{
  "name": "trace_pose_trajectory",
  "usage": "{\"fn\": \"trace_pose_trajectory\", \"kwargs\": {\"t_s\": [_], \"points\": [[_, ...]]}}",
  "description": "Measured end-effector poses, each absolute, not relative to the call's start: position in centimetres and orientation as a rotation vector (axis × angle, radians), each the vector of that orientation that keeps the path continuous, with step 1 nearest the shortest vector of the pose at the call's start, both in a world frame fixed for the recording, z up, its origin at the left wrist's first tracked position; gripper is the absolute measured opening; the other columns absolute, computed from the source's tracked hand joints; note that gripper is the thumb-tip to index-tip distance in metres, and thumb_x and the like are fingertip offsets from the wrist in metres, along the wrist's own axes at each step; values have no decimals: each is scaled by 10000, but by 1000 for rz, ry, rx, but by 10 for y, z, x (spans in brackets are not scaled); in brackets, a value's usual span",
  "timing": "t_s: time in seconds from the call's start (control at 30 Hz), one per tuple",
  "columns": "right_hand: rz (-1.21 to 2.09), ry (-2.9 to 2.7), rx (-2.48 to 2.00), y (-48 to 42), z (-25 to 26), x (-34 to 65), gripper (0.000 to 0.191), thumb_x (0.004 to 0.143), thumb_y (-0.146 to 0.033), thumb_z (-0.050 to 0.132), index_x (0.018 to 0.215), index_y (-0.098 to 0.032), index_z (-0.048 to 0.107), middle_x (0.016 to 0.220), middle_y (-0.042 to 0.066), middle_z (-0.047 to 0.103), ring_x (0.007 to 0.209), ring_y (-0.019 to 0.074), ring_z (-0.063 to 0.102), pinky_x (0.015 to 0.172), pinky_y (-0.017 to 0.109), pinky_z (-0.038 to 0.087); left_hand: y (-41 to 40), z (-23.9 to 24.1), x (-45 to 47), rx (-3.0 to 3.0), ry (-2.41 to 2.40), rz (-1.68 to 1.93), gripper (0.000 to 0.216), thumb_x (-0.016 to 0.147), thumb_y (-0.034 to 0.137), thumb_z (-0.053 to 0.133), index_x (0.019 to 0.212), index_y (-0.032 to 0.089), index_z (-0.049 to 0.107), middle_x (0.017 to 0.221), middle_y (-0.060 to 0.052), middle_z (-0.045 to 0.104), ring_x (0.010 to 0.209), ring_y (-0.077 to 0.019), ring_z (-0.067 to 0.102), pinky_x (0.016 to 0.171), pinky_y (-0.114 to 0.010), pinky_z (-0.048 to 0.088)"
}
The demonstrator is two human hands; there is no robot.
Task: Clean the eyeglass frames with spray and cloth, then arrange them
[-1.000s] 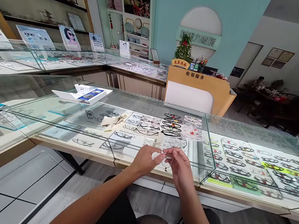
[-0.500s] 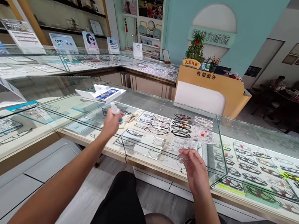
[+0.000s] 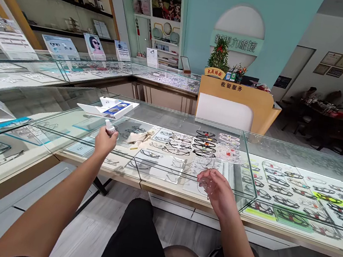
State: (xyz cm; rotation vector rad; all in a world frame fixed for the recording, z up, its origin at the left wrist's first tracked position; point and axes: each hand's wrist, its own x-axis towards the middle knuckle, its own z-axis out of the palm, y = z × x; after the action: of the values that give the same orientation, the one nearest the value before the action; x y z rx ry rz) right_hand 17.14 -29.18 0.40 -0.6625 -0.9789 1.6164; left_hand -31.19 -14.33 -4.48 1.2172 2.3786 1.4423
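Observation:
My left hand (image 3: 104, 141) is closed around a small white bottle (image 3: 109, 127), held above the glass counter on the left. In my right hand (image 3: 220, 193) is a pair of thin-rimmed eyeglasses (image 3: 203, 187), pinched at the fingertips by the counter's front edge. The round lens shows clearly; the rest of the frame is partly hidden by my fingers. A crumpled beige cloth (image 3: 140, 138) lies to the right of the bottle. Behind my left hand, an open white and blue box (image 3: 109, 111) rests on the counter.
The glass display counter (image 3: 167, 117) runs across in front of me, with rows of eyeglasses (image 3: 205, 144) in the middle. More frames (image 3: 282, 190) fill the right section. Stand-up cards (image 3: 61, 47) line the left counter. A wooden cashier desk (image 3: 239, 91) stands beyond.
My left hand has moved left with the bottle, away from the cloth. The right hand keeps the eyeglasses in nearly the same place, with the lens turned slightly. The view has shifted a little.

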Motion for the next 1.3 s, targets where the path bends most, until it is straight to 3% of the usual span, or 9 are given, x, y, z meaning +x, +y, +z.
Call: {"fn": "trace_pose_trajectory", "kwargs": {"t_s": [0.27, 0.37, 0.47, 0.57, 0.63, 0.8, 0.93, 1.1, 1.3], "points": [[1656, -967, -674, -288, 5, 171, 251, 928, -466, 742, 858, -227, 714, 935, 63, 764, 879, 224, 679, 822, 351, 519, -140, -53, -311, 1239, 2388, 1428, 311, 874, 286, 765, 1021, 191, 509, 866, -11, 530, 967, -271, 583, 1021, -477, 479], [1669, -948, -639, -288, 4, 172, 239, 925, -453, 758, 862, -224, 727, 937, 66, 767, 878, 221, 675, 810, 346, 514, -149, -53, -302, 1220, 2435, 1541, 428, 913, 317, 718, 1226, 121, 501, 1173, -130, 606, 1164, -307, 579, 1091, -481, 452], [1683, -911, -626, -290, 2, 173, 234, 913, -441, 787, 862, -216, 748, 927, 67, 765, 886, 212, 674, 804, 327, 507, -165, -52, -282, 1307, 2549, 1688, 546, 972, 318, 616, 1409, 60, 414, 1475, -236, 469, 1418, -351, 431, 1203, -497, 344], [1700, -890, -651, -290, 2, 174, 237, 901, -438, 809, 854, -211, 762, 918, 69, 760, 903, 211, 677, 805, 314, 505, -175, -48, -258, 1748, 2488, 1523, 375, 1003, 308, 520, 1315, 103, 550, 1337, -186, 595, 1277, -312, 553, 1129, -441, 416], [1706, -886, -668, -291, 2, 173, 241, 884, -439, 826, 841, -210, 764, 914, 70, 757, 904, 213, 676, 806, 313, 506, -173, -44, -244, 2032, 2383, 1160, 297, 1008, 300, 487, 1225, 165, 638, 1258, -140, 663, 1217, -291, 601, 1094, -410, 435], [1684, -907, -694, -295, 4, 172, 255, 865, -455, 836, 820, -212, 772, 913, 76, 751, 903, 224, 666, 829, 323, 513, -146, -35, -238, 2108, 2412, 517, 465, 915, 181, 532, 1368, 147, 633, 1392, -208, 661, 1299, -382, 576, 1057, -473, 424], [1679, -903, -690, -299, 2, 176, 244, 876, -445, 832, 830, -213, 772, 916, 74, 744, 909, 221, 663, 837, 317, 514, -135, -29, -247, 2030, 2388, 405, 417, 806, 127, 620, 1216, 125, 693, 1221, -230, 733, 1168, -385, 645, 975, -438, 442], [1678, -891, -704, -300, 0, 179, 265, 852, -457, 851, 828, -207, 768, 917, 80, 742, 882, 221, 655, 815, 326, 513, -150, -16, -248, 1947, 2322, 479, 210, 867, 321, 636, 991, 162, 695, 1039, -183, 755, 987, -344, 672, 789, -367, 446], [1674, -910, -710, -300, 1, 178, 273, 854, -467, 849, 827, -211, 760, 912, 73, 746, 885, 216, 653, 829, 333, 500, -185, 13, -237, 1860, 2147, 787, 463, 991, 595, 454, 946, 185, 665, 949, -107, 743, 840, -244, 652, 659, -310, 422]]}}
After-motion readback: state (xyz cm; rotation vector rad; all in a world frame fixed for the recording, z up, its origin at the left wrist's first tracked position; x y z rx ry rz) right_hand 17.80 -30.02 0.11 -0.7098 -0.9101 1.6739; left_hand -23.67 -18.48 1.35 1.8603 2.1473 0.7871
